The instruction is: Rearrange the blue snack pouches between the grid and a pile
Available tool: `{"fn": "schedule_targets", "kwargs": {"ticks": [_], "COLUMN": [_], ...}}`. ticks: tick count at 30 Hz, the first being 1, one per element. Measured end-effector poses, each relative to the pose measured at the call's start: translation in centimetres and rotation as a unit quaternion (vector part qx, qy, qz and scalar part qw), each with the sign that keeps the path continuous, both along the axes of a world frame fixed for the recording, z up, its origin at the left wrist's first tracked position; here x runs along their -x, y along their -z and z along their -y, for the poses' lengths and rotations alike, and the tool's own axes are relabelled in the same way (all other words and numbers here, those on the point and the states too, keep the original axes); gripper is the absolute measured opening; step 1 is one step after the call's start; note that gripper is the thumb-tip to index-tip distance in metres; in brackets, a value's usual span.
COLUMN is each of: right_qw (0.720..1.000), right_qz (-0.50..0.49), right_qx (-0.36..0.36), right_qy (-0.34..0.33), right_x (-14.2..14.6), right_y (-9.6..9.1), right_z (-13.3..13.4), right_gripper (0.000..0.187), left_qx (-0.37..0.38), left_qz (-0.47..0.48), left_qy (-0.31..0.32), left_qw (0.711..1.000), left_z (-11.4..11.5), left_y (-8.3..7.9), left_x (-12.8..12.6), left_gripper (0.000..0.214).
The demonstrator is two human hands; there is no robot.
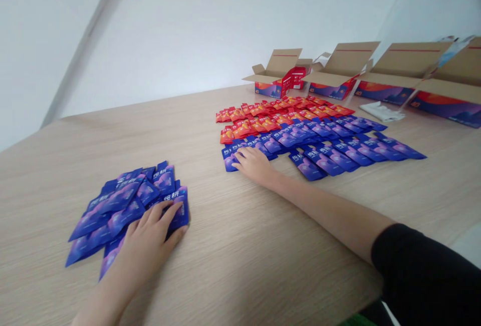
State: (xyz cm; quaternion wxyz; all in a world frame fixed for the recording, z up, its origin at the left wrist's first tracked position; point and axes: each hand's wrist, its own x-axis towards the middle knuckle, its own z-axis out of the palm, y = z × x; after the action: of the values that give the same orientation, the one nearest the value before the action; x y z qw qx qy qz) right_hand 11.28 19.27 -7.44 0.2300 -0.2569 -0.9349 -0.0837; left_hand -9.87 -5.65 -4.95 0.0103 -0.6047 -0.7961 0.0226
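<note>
A loose pile of blue-purple packets (126,198) lies on the left of the table. My left hand (152,231) rests on the pile's near right side, fingers bent and thumb apart, touching a blue packet (181,206) that is partly covered. Farther right, overlapping blue packets (293,134) lie in a long row. At that row's left end my right hand (253,163) lies over an end packet (228,159), fingertips and thumb apart on its surface. A shorter row of blue packets (338,158) lies nearer to me, beyond my right forearm.
Two overlapping rows of red-orange packets (270,121) lie behind the blue ones. Open cardboard boxes (268,88) line the back right, with a white plastic bag or wrapper (382,111) in front of them. The wooden table (210,261) meets a white wall behind.
</note>
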Motion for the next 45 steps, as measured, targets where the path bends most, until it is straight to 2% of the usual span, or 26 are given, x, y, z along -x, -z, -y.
{"fn": "schedule_targets", "kwargs": {"ticks": [10, 13, 16, 19, 21, 23, 26, 28, 30, 33, 38, 41, 45], "right_qw": [0.999, 0.998, 0.991, 0.975, 0.966, 0.958, 0.953, 0.957, 0.962, 0.971, 0.987, 0.985, 0.981], "right_qz": [-0.008, -0.03, -0.033, -0.007, 0.014, 0.024, 0.017, 0.01, 0.005, 0.012, 0.047, 0.055, 0.078], "right_qx": [0.04, 0.033, 0.053, 0.104, 0.131, 0.145, 0.134, 0.118, 0.109, 0.103, 0.047, -0.004, -0.004], "right_qy": [-0.008, -0.038, -0.117, -0.197, -0.223, -0.246, -0.271, -0.266, -0.25, -0.216, -0.146, -0.161, -0.179], "right_x": [-0.8, -0.8, 0.3, 2.9, 4.8, 6.5, 7.9, 8.0, 8.0, 8.2, 7.9, 5.9, 1.9], "right_y": [-0.4, -1.0, -1.7, -2.0, -1.7, -1.2, -0.2, 0.1, -0.2, -0.9, -1.2, -1.1, -1.3], "right_z": [0.3, 1.2, 3.4, 6.7, 9.0, 10.7, 12.1, 12.4, 12.5, 13.2, 15.2, 15.3, 13.5], "right_gripper": [0.032, 0.028, 0.025, 0.026, 0.036, 0.05, 0.066, 0.071, 0.067, 0.062, 0.069, 0.058, 0.032], "left_qx": [-0.012, -0.007, -0.002, -0.001, -0.009, -0.017, -0.009, -0.005, -0.025, -0.056, -0.041, -0.017, -0.007], "left_qz": [-0.003, -0.003, 0.001, 0.014, 0.015, 0.007, -0.01, -0.005, 0.015, 0.045, 0.024, 0.009, 0.003], "left_qy": [-0.025, -0.027, -0.001, 0.017, 0.004, 0.005, 0.083, 0.126, 0.09, 0.027, 0.037, 0.034, 0.041], "left_qw": [1.0, 1.0, 1.0, 1.0, 1.0, 1.0, 0.996, 0.992, 0.995, 0.997, 0.998, 0.999, 0.999], "left_z": [-0.1, -0.1, 0.0, 0.1, 0.3, 0.6, 1.2, 1.3, 1.2, 0.8, 0.6, 0.6, 0.5], "left_y": [-0.1, -0.1, -0.1, 0.0, 0.3, 0.7, 1.4, 1.8, 2.1, 2.2, 1.6, 1.0, 0.4], "left_x": [-0.7, -0.4, 0.1, 0.7, 1.0, 1.5, 2.3, 2.8, 3.1, 3.4, 3.3, 2.6, 1.4], "left_gripper": [0.066, 0.065, 0.065, 0.069, 0.07, 0.059, 0.039, 0.037, 0.041, 0.064, 0.068, 0.068, 0.065]}}
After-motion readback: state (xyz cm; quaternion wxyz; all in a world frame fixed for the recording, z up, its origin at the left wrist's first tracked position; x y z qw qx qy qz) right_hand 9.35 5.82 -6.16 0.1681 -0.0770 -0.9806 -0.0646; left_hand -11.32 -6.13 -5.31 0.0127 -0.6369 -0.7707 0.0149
